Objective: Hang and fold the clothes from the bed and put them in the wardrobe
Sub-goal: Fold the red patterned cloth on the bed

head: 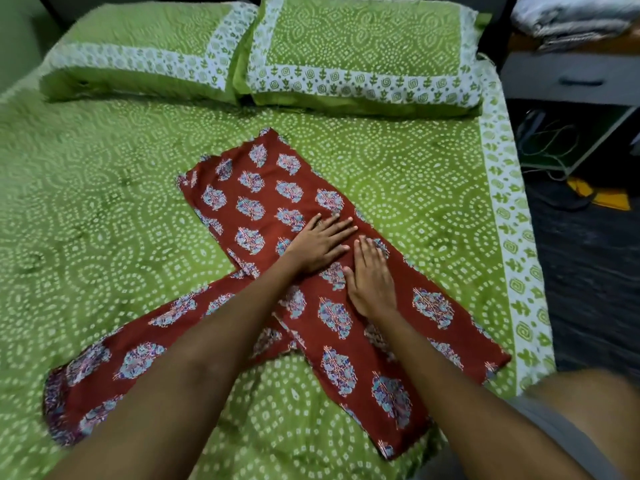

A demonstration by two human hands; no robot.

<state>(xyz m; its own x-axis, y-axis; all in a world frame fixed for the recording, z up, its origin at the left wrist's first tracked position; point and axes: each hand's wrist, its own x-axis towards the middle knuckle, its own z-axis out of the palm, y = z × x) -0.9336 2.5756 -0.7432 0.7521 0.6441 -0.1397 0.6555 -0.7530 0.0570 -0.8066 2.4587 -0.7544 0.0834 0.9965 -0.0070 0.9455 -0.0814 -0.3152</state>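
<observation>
Green-sheeted bed point(104, 202) with two pillows point(360, 53), red printed garment point(263, 209).

Rust-red cotton garment point(263, 202), blue-and-lilac floral block motifs; green bedsheet point(86, 209), white dotted swirls; two matching green pillows point(360, 53), white leaf-print borders

- A bedroom in a home is shown.
- A bed point(104, 209) covered with a green, white-dotted sheet is seen under the hands point(346, 265).
- Two matching green pillows point(363, 46) are laid side by side at the head of the bed, beyond the hands.
- A grey bedside unit with a drawer point(571, 81) is placed to the right of the hands, with folded cloth point(575, 19) piled on top.
</observation>
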